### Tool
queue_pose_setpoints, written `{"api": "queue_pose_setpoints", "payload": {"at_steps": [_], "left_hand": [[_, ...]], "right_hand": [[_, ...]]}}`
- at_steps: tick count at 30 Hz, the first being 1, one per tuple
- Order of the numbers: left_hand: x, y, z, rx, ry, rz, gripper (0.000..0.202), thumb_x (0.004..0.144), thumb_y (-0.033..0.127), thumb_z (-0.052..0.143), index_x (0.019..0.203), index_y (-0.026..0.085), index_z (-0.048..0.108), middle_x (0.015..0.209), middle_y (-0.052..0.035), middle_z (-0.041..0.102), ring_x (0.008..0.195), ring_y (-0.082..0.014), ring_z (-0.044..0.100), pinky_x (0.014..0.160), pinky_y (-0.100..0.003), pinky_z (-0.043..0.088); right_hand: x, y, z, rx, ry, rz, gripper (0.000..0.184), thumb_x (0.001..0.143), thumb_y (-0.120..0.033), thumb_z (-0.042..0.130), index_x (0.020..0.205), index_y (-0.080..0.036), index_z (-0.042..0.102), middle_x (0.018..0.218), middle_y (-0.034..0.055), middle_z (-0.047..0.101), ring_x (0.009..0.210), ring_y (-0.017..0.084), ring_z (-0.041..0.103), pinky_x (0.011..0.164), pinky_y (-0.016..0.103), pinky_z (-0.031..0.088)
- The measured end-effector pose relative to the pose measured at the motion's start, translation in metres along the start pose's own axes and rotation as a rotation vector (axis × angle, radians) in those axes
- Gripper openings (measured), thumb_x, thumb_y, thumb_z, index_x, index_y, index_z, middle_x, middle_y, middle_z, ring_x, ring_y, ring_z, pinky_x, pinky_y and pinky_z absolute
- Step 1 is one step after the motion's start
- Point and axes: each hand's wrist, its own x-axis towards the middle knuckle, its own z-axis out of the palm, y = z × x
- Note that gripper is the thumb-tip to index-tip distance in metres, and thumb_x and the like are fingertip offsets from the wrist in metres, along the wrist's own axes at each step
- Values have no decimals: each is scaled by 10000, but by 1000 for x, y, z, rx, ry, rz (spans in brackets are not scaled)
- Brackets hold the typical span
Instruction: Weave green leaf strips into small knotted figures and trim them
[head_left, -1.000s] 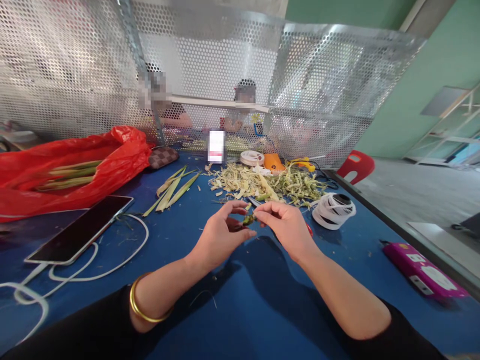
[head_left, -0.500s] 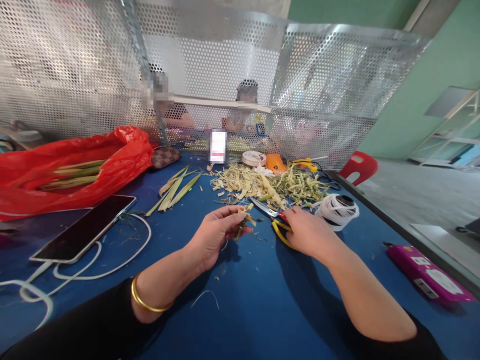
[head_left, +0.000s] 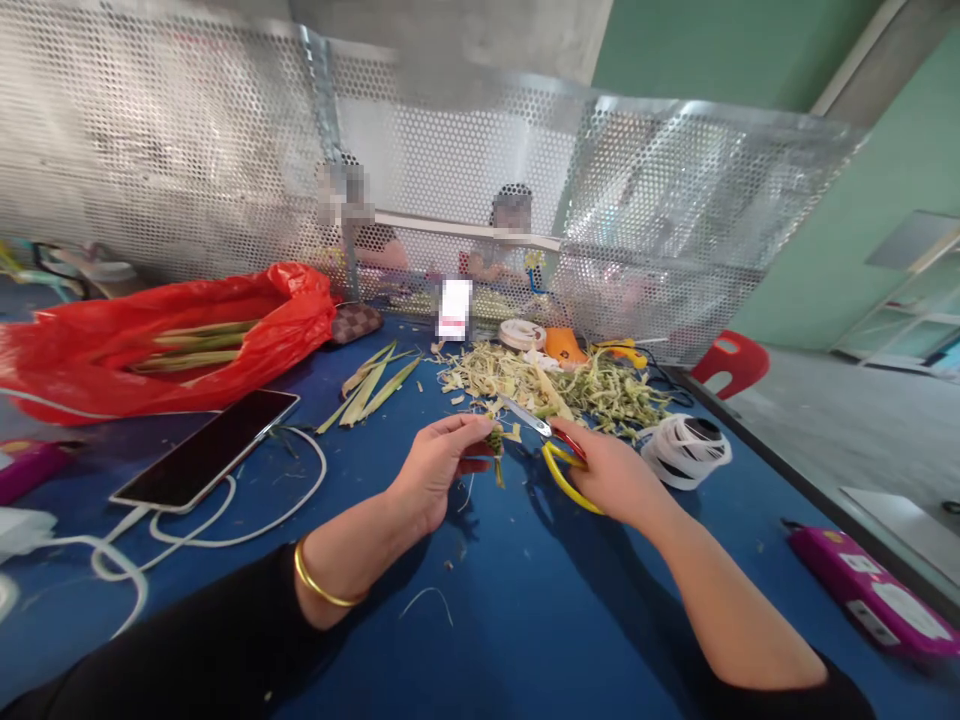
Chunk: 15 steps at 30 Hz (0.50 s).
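My left hand (head_left: 435,468) pinches a small green woven piece of plant strips (head_left: 496,443) between thumb and fingers, its frayed end pointing down and a thin thread hanging below. In my right hand (head_left: 619,472) are scissors (head_left: 564,482) with yellow and red handles, gripped by those handles. Their blades point left and away from me, just beyond the green piece. A heap of pale and green shredded strips (head_left: 517,375) lies behind both hands. The white thread spool (head_left: 686,455) stands close to the right of my right hand.
Long leaf strips (head_left: 367,390) lie left of the heap. A red plastic bag (head_left: 82,370) holds more stalks. A cabled tablet-like device (head_left: 206,450) is at left, a purple packet (head_left: 870,585) at right. Behind a perforated metal screen (head_left: 450,150) sit two people.
The view has shifted, so the scene sits further right and slightly lower. The green piece has turned in my left hand, showing its woven side. More of the scissors' handles shows in my right hand.
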Motion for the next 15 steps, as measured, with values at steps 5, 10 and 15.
{"api": "queue_pose_setpoints", "payload": {"at_steps": [5,10,15], "left_hand": [[3,5,-1,14,121,71,150,655,273,734,701,157,650,633,6,640,544,-92,583,549,-214,441],[5,5,-1,21,155,111,174,629,292,751,693,148,677,658,-29,686,606,-137,640,604,-246,462],[6,3,-3,18,163,150,145,644,266,729,712,138,716,689,-55,711,606,-136,633,655,-269,489]], "right_hand": [[-2,-12,4,702,144,-77,538,745,-210,564,1277,-225,482,1105,71,634,993,220,607,864,335,472],[-15,-32,-3,898,85,-73,565,659,-320,713,1171,-226,494,834,-5,547,694,139,541,660,267,502],[-22,-41,-6,582,148,-111,506,674,-331,704,1139,-261,515,824,-6,517,660,146,495,628,285,479]]}}
